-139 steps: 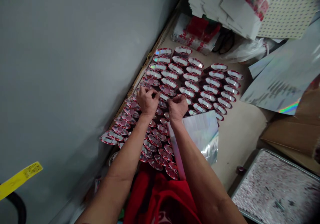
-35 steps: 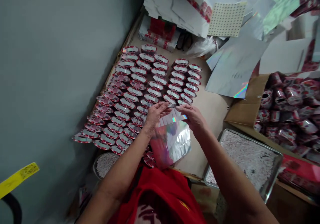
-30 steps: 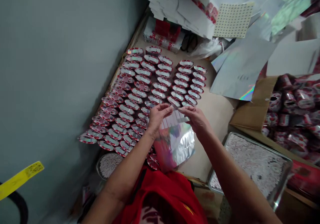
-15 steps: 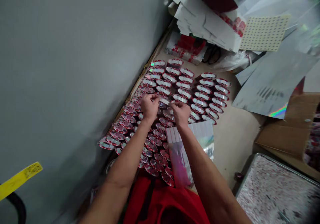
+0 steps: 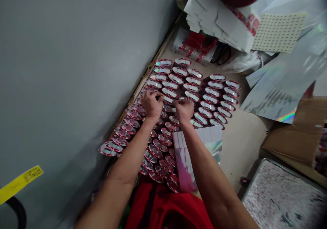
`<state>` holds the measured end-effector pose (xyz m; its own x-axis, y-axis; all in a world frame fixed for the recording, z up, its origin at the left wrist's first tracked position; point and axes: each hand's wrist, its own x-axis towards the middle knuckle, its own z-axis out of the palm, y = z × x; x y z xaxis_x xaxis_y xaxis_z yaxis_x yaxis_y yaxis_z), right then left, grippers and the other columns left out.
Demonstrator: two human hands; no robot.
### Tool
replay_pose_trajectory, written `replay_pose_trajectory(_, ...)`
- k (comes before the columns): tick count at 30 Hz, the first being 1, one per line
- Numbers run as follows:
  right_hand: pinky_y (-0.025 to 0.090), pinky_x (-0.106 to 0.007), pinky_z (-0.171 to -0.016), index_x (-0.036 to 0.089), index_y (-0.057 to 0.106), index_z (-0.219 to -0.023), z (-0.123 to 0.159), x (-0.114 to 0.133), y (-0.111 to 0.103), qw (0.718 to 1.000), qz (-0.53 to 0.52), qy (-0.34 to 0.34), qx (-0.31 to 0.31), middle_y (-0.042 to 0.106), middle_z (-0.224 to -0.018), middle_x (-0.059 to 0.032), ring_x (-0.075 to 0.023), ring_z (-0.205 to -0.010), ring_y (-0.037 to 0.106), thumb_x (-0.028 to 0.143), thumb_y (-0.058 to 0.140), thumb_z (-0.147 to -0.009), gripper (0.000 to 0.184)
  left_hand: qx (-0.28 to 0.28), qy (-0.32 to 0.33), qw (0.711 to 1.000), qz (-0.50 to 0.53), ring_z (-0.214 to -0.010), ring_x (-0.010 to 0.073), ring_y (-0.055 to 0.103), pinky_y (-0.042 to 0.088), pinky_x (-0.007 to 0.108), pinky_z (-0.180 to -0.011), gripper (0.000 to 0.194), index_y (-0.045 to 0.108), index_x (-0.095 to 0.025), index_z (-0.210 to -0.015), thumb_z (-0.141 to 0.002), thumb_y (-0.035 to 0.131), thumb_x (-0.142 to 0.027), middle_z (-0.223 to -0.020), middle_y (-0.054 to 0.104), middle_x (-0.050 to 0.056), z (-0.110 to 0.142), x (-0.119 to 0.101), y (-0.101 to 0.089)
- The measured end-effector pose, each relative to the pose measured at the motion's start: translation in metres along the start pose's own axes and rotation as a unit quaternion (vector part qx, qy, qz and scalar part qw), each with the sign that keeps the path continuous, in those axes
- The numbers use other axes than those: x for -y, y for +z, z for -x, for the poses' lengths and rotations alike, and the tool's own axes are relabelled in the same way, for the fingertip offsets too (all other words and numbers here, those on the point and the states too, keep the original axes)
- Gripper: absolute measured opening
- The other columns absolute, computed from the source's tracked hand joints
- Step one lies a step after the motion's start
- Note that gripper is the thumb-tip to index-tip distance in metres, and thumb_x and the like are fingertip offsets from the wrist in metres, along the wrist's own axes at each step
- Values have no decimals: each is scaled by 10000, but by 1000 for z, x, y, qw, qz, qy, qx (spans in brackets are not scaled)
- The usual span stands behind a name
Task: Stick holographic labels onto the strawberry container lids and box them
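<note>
My left hand pinches one end of a white strip sticker, and my right hand pinches the other. The strip lies stretched over the top of one small oval red-patterned container, touching or just above it. A second pale strip seems to hang from my right hand. Around them stand rows of matching containers, many with a white strip across the top. Others, by the wall, show a bare pink round mark. Under my right forearm lies a shiny sheet of strip stickers.
A grey wall bounds the left side. At the back are stacked white cartons, a dotted sticker sheet and a plastic-wrapped pack. On the right are silvery sheets, a cardboard box and a metal tray of speckled bits.
From above the sticker sheet, both hands have moved left and forward with the strip to a container among the rows, where the strip is now lowered. The camera view has turned left.
</note>
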<state>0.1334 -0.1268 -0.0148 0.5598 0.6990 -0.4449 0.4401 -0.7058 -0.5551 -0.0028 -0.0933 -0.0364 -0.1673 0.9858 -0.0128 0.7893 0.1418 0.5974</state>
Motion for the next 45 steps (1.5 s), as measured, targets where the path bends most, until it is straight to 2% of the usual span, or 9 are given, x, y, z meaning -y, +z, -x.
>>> replay_pose_trajectory(9, 452, -330, -714, 257, 778, -801, -4, -2, 6, 998, 57, -22, -1, 743, -760, -60, -256, -766, 679, 445, 670, -779, 218, -8, -18, 1000, -1, -1142, 328, 571, 423, 478, -1054, 45, 740, -249, -881, -860, 752, -288, -1126, 642, 103, 4, -4, 4)
replay_pose_trajectory(14, 390, -310, -648, 232, 650, -665, -15, -1, -3, 998, 49, -32, 14, 639, -633, -19, -220, -669, 595, 416, 731, -685, 202, -62, -95, 993, 35, -1069, 313, 606, 472, 457, -1007, 283, 648, -217, -933, -709, 821, -207, -1103, 671, 114, -17, -6, 6)
replay_pose_trajectory(20, 377, -291, -617, 236, 548, -635, -8, 4, -24, 994, -103, -40, 1, 591, -615, 22, -170, -610, 524, 507, 771, -643, 352, -22, -110, 975, 193, -838, 197, 657, 520, 325, -837, 115, 677, -210, -845, -810, 744, -298, -889, 723, 47, -6, -4, -25)
replay_pose_trajectory(22, 394, -290, -629, 236, 547, -645, -1, 8, -25, 991, -126, -47, -1, 602, -626, 18, -169, -617, 527, 514, 778, -645, 361, 38, -168, 940, 294, -785, 186, 665, 519, 302, -757, 285, 699, -200, -832, -836, 742, -481, -847, 732, 50, 17, -2, -38)
replay_pose_trajectory(27, 387, -288, -631, 234, 536, -646, 14, 20, -14, 992, -106, -74, 5, 587, -625, 23, -158, -609, 502, 494, 784, -679, 361, 182, -358, 762, 507, -706, 157, 683, 512, 261, -645, 583, 753, -165, -887, -667, 835, -699, -873, 762, 91, 64, -2, -55)
replay_pose_trajectory(31, 367, -280, -605, 235, 504, -632, 19, 22, -4, 988, -123, -90, 22, 548, -603, 40, -139, -590, 471, 489, 805, -673, 396, 160, -367, 738, 542, -674, 121, 656, 508, 236, -650, 478, 742, -171, -835, -539, 971, -467, -811, 741, 42, 70, -4, -53)
replay_pose_trajectory(34, 347, -273, -580, 229, 510, -647, 23, 20, -1, 981, -167, -86, 56, 517, -584, 52, -121, -568, 438, 573, 817, -647, 461, 116, -345, 765, 532, -654, 108, 618, 493, 233, -651, 349, 720, -189, -801, -634, 906, -433, -767, 701, 3, 64, 1, -49)
replay_pose_trajectory(39, 411, -265, -577, 193, 621, -906, 19, 24, 10, 935, -311, -40, 167, 636, -697, 25, -138, -594, 547, 501, 879, -497, 573, 18, -166, 933, 318, -770, 163, 627, 501, 285, -795, 178, 731, -216, -782, -830, 752, -386, -800, 687, 14, 31, 20, -54)
replay_pose_trajectory(45, 493, -310, -693, 200, 649, -909, -4, 54, 47, 977, -201, -59, 38, 715, -775, -27, -228, -743, 678, 356, 780, -599, 372, -77, -55, 994, 52, -1004, 263, 617, 469, 398, -986, 90, 772, -229, -805, -835, 787, -313, -1007, 657, 92, -25, 38, -49)
